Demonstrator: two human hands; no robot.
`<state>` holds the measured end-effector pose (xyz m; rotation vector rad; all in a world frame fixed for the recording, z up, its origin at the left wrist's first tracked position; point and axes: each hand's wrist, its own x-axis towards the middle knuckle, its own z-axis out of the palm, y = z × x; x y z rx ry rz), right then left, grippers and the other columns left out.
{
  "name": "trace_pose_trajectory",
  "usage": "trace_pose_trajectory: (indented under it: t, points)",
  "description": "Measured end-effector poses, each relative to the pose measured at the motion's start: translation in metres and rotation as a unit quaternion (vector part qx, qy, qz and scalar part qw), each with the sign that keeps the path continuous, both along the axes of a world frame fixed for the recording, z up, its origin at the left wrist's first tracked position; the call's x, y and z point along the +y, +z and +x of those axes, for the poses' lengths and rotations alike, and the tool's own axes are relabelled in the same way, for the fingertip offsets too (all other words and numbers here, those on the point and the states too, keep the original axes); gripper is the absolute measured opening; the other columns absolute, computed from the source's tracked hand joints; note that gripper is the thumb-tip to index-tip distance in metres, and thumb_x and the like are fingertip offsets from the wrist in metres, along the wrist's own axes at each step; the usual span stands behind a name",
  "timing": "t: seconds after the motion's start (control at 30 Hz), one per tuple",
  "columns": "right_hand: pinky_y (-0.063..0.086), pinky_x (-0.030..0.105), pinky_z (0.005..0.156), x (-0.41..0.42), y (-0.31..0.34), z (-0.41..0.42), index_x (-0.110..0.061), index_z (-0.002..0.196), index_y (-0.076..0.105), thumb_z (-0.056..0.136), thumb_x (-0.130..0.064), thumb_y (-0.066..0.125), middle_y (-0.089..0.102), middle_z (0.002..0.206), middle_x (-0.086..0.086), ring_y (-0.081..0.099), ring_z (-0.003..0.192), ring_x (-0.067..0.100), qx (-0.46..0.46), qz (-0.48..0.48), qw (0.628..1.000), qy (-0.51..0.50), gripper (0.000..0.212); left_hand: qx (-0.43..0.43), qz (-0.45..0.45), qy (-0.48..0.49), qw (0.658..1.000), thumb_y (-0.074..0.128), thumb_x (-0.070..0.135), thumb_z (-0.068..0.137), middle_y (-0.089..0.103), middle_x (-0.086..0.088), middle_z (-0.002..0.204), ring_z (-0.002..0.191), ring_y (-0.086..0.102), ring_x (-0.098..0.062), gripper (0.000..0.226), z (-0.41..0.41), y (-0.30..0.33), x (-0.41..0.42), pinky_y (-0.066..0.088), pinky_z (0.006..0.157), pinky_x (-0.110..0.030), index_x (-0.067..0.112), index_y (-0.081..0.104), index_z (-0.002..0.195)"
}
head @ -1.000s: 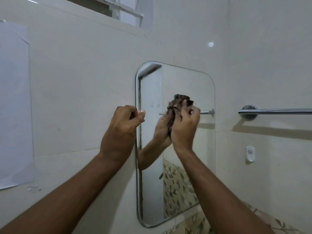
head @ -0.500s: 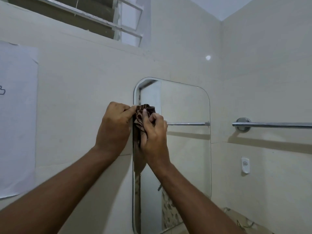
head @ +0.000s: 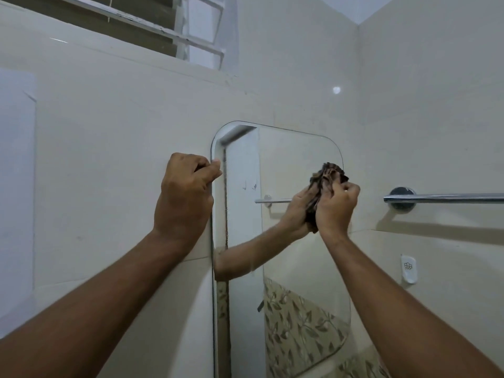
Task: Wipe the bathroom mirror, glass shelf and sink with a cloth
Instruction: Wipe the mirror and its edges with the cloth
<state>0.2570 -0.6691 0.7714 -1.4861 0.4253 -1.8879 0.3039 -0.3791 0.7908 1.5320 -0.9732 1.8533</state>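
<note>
A tall frameless mirror (head: 294, 268) with rounded corners hangs on the cream tiled wall. My right hand (head: 336, 210) presses a bunched dark brown cloth (head: 328, 174) against the glass near the mirror's upper right edge. My left hand (head: 185, 195) is curled into a fist, its thumb resting at the mirror's upper left edge; it holds nothing that I can see. The mirror reflects my right hand and forearm. The glass shelf and the sink are out of view.
A chrome towel bar (head: 441, 198) is fixed to the wall right of the mirror, with a small white wall hook (head: 408, 268) below it. A louvred window (head: 152, 25) sits high up. A white paper sheet (head: 16, 186) hangs at far left.
My right hand has carried the cloth from the mirror's upper left edge across to its upper right side. The left hand has stayed at the left edge.
</note>
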Motion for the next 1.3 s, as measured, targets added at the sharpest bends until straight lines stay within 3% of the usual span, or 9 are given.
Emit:
trace_pose_trajectory:
  t: [0.07, 0.17, 0.27, 0.43, 0.6, 0.77, 1.03, 1.17, 1.3]
  points:
    - [0.031, -0.006, 0.059, -0.01, 0.005, -0.001, 0.01, 0.107, 0.057, 0.102, -0.023, 0.053, 0.035, 0.086, -0.01, 0.05, 0.074, -0.013, -0.009, 0.051, 0.998, 0.027, 0.033, -0.004, -0.005, -0.009, 1.0, 0.068, -0.004, 0.085, 0.064, -0.005, 0.082, 0.084, 0.055, -0.024, 0.018, 0.0, 0.001, 0.001, 0.037, 0.074, -0.018, 0.008, 0.075, 0.097]
    - [0.033, -0.001, 0.064, -0.011, 0.014, -0.003, 0.008, 0.11, 0.056, 0.102, -0.025, 0.052, 0.036, 0.092, -0.005, 0.054, 0.082, 0.007, -0.02, 0.087, 0.995, 0.055, 0.034, 0.0, -0.001, -0.018, 1.0, 0.069, -0.006, 0.083, 0.065, -0.005, 0.082, 0.085, 0.055, -0.025, 0.02, 0.0, 0.001, 0.0, 0.04, 0.073, -0.019, 0.008, 0.075, 0.096]
    - [0.033, -0.003, 0.059, 0.005, 0.016, -0.002, 0.009, 0.108, 0.053, 0.103, -0.022, 0.05, 0.035, 0.088, -0.012, 0.052, 0.078, -0.013, -0.035, 0.075, 0.993, 0.086, 0.032, 0.002, -0.003, -0.019, 1.0, 0.069, -0.004, 0.084, 0.065, -0.005, 0.083, 0.087, 0.055, -0.025, 0.018, -0.002, 0.001, 0.0, 0.041, 0.073, -0.02, 0.008, 0.075, 0.097]
    - [0.04, 0.003, 0.07, 0.075, 0.016, 0.003, 0.001, 0.106, 0.053, 0.107, -0.027, 0.043, 0.04, 0.093, -0.013, 0.048, 0.084, -0.012, -0.04, -0.077, 0.994, 0.062, 0.03, -0.001, 0.003, -0.02, 1.0, 0.068, -0.001, 0.086, 0.065, -0.006, 0.082, 0.086, 0.055, -0.024, 0.016, -0.004, 0.001, 0.001, 0.047, 0.072, -0.025, 0.006, 0.075, 0.098]
    - [0.043, 0.019, 0.092, 0.166, 0.007, 0.002, -0.007, 0.144, 0.046, 0.101, -0.034, 0.028, 0.045, 0.126, 0.012, 0.042, 0.112, 0.017, 0.051, -0.303, 0.951, -0.022, 0.053, 0.007, -0.001, -0.027, 1.0, 0.064, 0.001, 0.088, 0.064, -0.005, 0.08, 0.083, 0.053, -0.025, 0.015, -0.008, 0.001, 0.001, 0.044, 0.071, -0.025, 0.009, 0.075, 0.096]
    - [0.055, 0.04, 0.088, 0.19, -0.001, 0.013, -0.009, 0.148, 0.041, 0.101, -0.012, 0.045, 0.045, 0.134, 0.016, 0.044, 0.118, 0.027, 0.073, -0.31, 0.947, -0.046, 0.047, 0.042, 0.006, -0.014, 0.999, 0.062, 0.002, 0.087, 0.065, -0.008, 0.076, 0.078, 0.054, -0.026, 0.015, -0.02, 0.01, 0.006, 0.04, 0.066, -0.025, 0.004, 0.076, 0.093]
    - [0.054, 0.037, 0.09, 0.172, 0.023, 0.01, -0.007, 0.146, 0.044, 0.096, -0.025, 0.025, 0.048, 0.131, 0.017, 0.045, 0.116, 0.028, 0.062, -0.358, 0.929, -0.061, 0.056, -0.004, -0.011, 0.015, 1.0, 0.059, 0.005, 0.09, 0.06, -0.009, 0.076, 0.079, 0.05, -0.026, 0.015, -0.011, 0.028, -0.001, 0.041, 0.064, -0.027, 0.005, 0.074, 0.09]
    - [0.051, 0.037, 0.096, 0.15, 0.041, 0.013, -0.007, 0.144, 0.046, 0.099, -0.015, 0.044, 0.047, 0.128, 0.016, 0.045, 0.116, 0.026, 0.037, -0.336, 0.938, -0.076, 0.046, -0.019, -0.01, 0.023, 1.0, 0.068, -0.005, 0.081, 0.055, -0.007, 0.071, 0.073, 0.047, -0.027, 0.015, -0.004, 0.036, -0.007, 0.039, 0.06, -0.03, 0.008, 0.072, 0.086]
    - [0.045, 0.023, 0.092, 0.122, 0.056, 0.017, -0.009, 0.142, 0.05, 0.101, -0.016, 0.05, 0.049, 0.116, 0.012, 0.046, 0.105, 0.022, 0.018, -0.301, 0.95, -0.081, 0.042, -0.014, -0.025, 0.016, 0.999, 0.069, -0.008, 0.079, 0.054, -0.007, 0.07, 0.071, 0.047, -0.027, 0.016, -0.003, 0.044, -0.01, 0.04, 0.057, -0.031, 0.008, 0.07, 0.083]
